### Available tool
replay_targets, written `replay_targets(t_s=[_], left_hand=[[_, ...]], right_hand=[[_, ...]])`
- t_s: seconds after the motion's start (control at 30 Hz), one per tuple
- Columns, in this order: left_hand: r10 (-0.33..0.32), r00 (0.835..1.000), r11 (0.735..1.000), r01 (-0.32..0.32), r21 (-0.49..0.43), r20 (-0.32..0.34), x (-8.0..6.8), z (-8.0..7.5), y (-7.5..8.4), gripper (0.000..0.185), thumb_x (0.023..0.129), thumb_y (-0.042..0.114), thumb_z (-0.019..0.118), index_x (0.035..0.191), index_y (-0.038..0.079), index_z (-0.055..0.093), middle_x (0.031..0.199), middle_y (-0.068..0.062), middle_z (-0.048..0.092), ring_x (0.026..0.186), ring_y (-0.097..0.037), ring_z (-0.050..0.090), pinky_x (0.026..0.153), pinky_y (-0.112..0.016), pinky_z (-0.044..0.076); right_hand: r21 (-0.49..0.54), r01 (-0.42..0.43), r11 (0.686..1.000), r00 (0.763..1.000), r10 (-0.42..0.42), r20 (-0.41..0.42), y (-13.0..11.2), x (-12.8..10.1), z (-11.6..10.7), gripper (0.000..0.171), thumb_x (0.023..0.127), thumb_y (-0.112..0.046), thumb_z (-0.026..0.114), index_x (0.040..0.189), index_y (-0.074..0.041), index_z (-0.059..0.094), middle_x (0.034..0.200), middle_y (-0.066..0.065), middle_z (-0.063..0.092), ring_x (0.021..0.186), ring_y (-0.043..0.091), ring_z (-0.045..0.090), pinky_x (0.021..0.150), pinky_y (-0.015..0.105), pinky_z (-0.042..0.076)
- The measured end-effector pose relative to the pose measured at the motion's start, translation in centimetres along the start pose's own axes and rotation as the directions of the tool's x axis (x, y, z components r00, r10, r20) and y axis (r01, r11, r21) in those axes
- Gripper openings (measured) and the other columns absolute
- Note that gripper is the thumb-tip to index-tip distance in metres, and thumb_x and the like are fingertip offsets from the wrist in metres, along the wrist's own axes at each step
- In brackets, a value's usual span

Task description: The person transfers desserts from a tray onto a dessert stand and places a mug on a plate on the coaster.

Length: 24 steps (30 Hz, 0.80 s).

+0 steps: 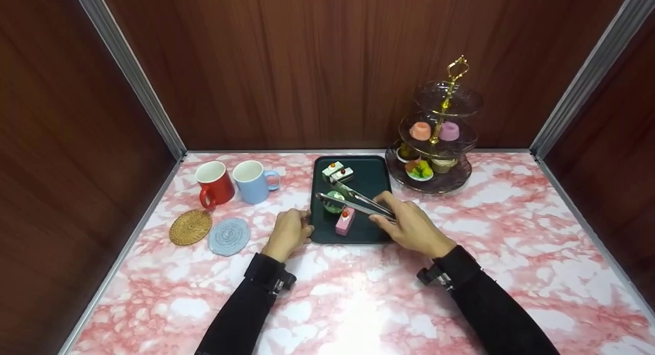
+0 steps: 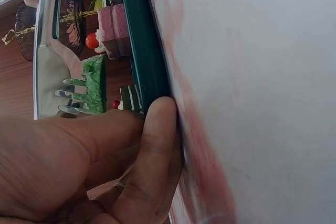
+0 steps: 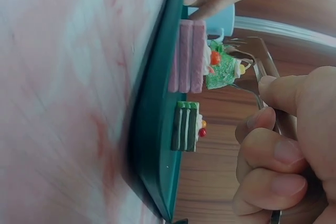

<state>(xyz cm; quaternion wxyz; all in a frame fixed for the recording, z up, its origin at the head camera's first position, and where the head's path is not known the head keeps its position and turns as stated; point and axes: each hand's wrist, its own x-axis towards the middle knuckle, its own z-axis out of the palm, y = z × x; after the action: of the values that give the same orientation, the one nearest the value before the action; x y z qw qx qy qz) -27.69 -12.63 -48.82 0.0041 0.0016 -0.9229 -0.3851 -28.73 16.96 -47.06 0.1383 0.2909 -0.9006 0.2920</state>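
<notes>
The dark green tray was steadied at its left edge by the left hand, fingers curled on the rim, so metal tongs, pinched in the right hand, could close on the green cake at the tray's middle.

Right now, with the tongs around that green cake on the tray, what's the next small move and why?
Probably squeeze the metal serving tongs gently shut on the round green cake, then lift straight up. Their toothed tips already sit at the cake, the right hand grips the handles, and the left hand steadies the dark green rectangular tray. The pink layered cake slice sits close, so avoid sideways drift.
</notes>
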Motion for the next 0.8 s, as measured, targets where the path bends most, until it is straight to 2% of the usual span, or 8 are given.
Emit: replay_targets(t_s=[0.17,0.4,0.63,0.8], left_hand=[[-0.008,1.000,1.000,0.008,-0.014,0.003,0.0,0.0,0.0,0.042,0.080,0.010,0.068,0.121,0.011,0.062,0.076,-0.003,0.062,0.056,-0.010,0.064,0.046,-0.021,0.050],[0.032,0.999,0.999,-0.032,0.011,-0.006,0.0,0.0,-0.1,0.042,0.080,0.009,0.068,0.121,0.009,0.062,0.074,-0.002,0.062,0.058,-0.009,0.063,0.047,-0.020,0.050],[0.019,1.000,1.000,-0.019,0.007,-0.006,0.0,0.0,-0.1,0.042,0.080,0.010,0.068,0.122,0.010,0.061,0.075,-0.001,0.062,0.059,-0.008,0.063,0.048,-0.020,0.050],[0.038,0.999,0.999,-0.038,-0.003,-0.003,-0.1,0.0,-0.1,0.042,0.081,0.009,0.067,0.122,0.008,0.061,0.077,-0.003,0.061,0.059,-0.008,0.063,0.049,-0.020,0.050]], right_hand=[[0.010,-0.016,1.000,1.000,0.016,0.004,0.0,-0.1,-0.7,0.033,0.086,-0.043,0.059,0.116,-0.030,0.052,0.069,-0.016,0.053,0.057,0.003,0.049,0.051,0.023,0.039],[0.015,-0.032,0.999,0.999,0.032,-0.015,0.2,-0.4,-1.9,0.034,0.086,-0.043,0.060,0.117,-0.031,0.052,0.076,-0.017,0.056,0.061,0.003,0.051,0.055,0.023,0.041],[-0.015,-0.002,1.000,0.998,0.001,-0.067,0.6,-0.7,-3.2,0.033,0.086,-0.042,0.060,0.114,-0.028,0.053,0.068,-0.014,0.052,0.055,0.004,0.045,0.049,0.023,0.036],[-0.011,-0.008,1.000,0.996,0.007,-0.093,0.9,-0.9,-4.2,0.031,0.085,-0.042,0.061,0.112,-0.027,0.054,0.059,-0.012,0.047,0.050,0.005,0.042,0.045,0.023,0.032]])
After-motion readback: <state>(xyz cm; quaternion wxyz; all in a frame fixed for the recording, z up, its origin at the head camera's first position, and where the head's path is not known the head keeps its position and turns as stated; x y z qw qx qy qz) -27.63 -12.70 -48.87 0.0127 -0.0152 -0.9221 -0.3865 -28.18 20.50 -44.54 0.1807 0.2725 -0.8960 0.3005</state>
